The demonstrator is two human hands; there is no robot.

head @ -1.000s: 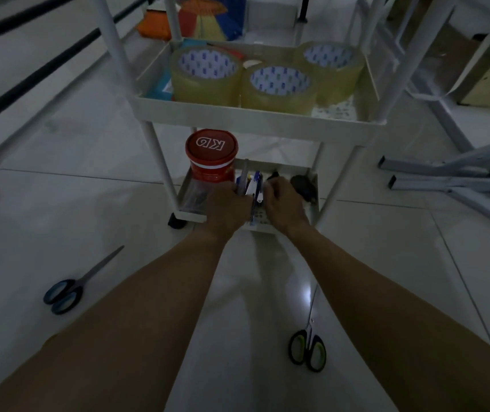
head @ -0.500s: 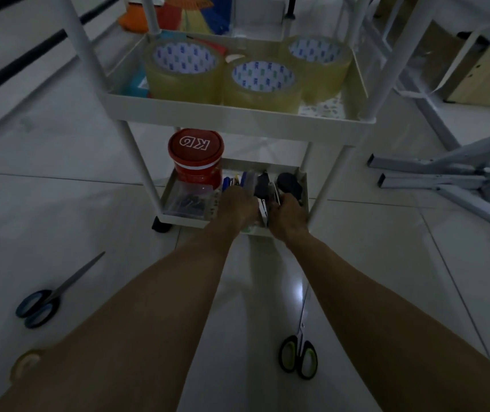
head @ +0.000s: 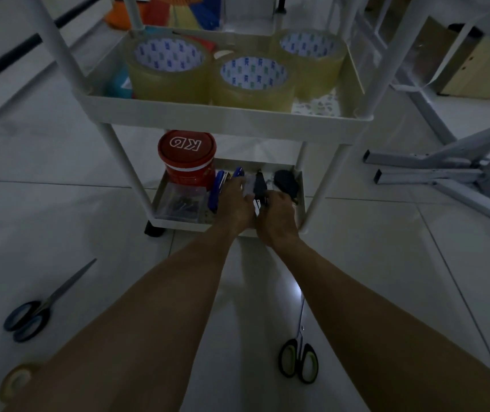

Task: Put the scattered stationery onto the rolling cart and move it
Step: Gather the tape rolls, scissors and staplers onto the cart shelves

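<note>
The white rolling cart (head: 228,117) stands right in front of me. Three big rolls of clear tape (head: 168,71) fill its upper tray. Its lower tray (head: 178,220) holds a red tub (head: 187,162), a clear box of clips (head: 182,200), blue staplers (head: 218,188) and a dark round item (head: 286,181). Both hands reach into the lower tray. My left hand (head: 236,205) pinches a pale see-through packet (head: 249,187). My right hand (head: 276,217) grips a black stapler (head: 260,184). Blue-handled scissors (head: 26,319), green-handled scissors (head: 298,361) and a small tape roll (head: 14,382) lie on the floor.
Grey metal table legs (head: 445,171) stretch across the floor to the right of the cart. A black rail (head: 9,55) runs along the left. Colourful items (head: 160,10) sit behind the cart. White tile floor surrounds me.
Both hands have pushed deeper into the lower tray. The blue staplers held a second ago now lie in the tray left of my left hand, and a black stapler sits between the hands.
</note>
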